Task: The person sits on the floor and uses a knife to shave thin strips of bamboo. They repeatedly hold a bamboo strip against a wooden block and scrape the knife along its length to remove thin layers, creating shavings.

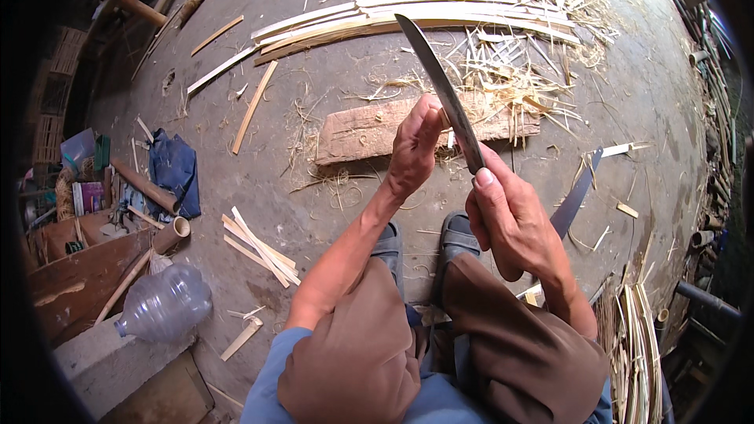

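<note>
My right hand (514, 216) is wrapped round the handle of a long knife (440, 71), its thumb lying along the base of the blade. The dark, slightly curved blade points up and away to the left. My left hand (416, 145) is closed beside the blade, with fingers curled and the fingertips close to the blade's side. Whatever it may pinch is too small or hidden to name. Beyond both hands a rough wooden block (357, 135) lies on the floor, with pale shavings (510, 90) heaped over its right part.
Long split bamboo strips (330, 31) lie across the floor ahead. A saw (577, 196) rests to the right, near a bundle of thin strips (636, 345). Left are a clear plastic bottle (166, 304), a wooden box (86, 271), blue cloth (174, 169) and several short strips (263, 247).
</note>
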`<state>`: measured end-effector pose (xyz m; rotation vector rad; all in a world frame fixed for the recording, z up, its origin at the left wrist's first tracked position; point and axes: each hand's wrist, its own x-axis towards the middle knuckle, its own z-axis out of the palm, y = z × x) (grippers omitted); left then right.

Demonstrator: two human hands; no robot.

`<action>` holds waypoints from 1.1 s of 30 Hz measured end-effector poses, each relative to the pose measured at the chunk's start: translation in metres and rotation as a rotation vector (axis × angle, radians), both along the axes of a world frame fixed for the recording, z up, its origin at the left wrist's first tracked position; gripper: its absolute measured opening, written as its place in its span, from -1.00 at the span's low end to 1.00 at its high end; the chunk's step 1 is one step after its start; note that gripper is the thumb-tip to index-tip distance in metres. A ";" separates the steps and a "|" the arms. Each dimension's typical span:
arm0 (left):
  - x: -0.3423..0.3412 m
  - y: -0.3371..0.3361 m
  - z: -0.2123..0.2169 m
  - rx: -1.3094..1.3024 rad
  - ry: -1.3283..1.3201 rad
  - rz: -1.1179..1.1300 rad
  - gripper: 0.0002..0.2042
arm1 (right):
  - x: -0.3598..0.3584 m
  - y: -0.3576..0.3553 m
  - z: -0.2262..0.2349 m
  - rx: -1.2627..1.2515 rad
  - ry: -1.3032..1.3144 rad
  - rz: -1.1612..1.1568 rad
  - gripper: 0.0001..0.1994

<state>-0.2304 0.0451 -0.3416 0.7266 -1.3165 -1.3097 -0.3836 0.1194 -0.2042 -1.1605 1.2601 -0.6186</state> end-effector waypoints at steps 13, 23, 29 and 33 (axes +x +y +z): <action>0.011 -0.086 0.167 -0.634 -1.002 0.298 -0.68 | 0.008 -0.001 -0.003 -0.117 0.128 -0.008 -0.54; -0.038 -0.127 0.145 -0.951 -1.342 0.063 -0.67 | 0.001 0.003 -0.032 -0.158 0.068 -0.063 -0.55; -0.008 -0.132 0.099 -0.543 -1.401 -0.172 -0.70 | 0.013 0.007 -0.044 -0.125 0.085 0.032 -0.55; -0.007 -0.122 0.060 -0.661 -1.275 -0.101 -0.68 | 0.012 0.012 -0.073 -0.245 0.154 0.011 -0.54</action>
